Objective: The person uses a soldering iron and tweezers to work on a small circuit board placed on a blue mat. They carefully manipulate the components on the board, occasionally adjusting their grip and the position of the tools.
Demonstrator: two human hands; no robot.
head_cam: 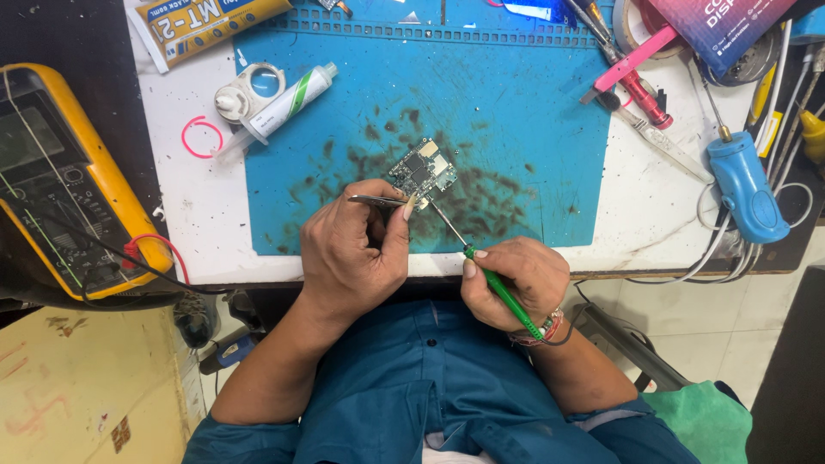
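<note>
- Left hand: curled into a loose fist at the near edge of the blue mat, knuckles up, forearm rising from the lower left; thumb and forefinger pinch a pair of metal tweezers.
- Tweezers: lying nearly level, handle end pointing left, tips hidden behind the thumb just below the circuit board.
- Right hand: closed around a green-handled tool, pen-fashion, resting just off the mat's near edge; wrist bent inward, wearing a thread band.
- Green-handled tool: thin metal shaft slanting up and left from the grip onto the mat, its tip meeting the lower edge of the circuit board.
- Circuit board: small, roughly square, tilted, lying near the centre of the mat among dark smudges, just beyond both hands.
- Blue mat: covers the middle of the white benchtop.
- White tube: lying diagonally on the mat's upper left corner, beside a small round magnifier.
- Yellow multimeter: well left of the mat, with red and black leads.
- Blue handheld tool: right of the mat, with white cable.
- Red-handled tool and pink tweezers: at the mat's upper right corner.
</note>
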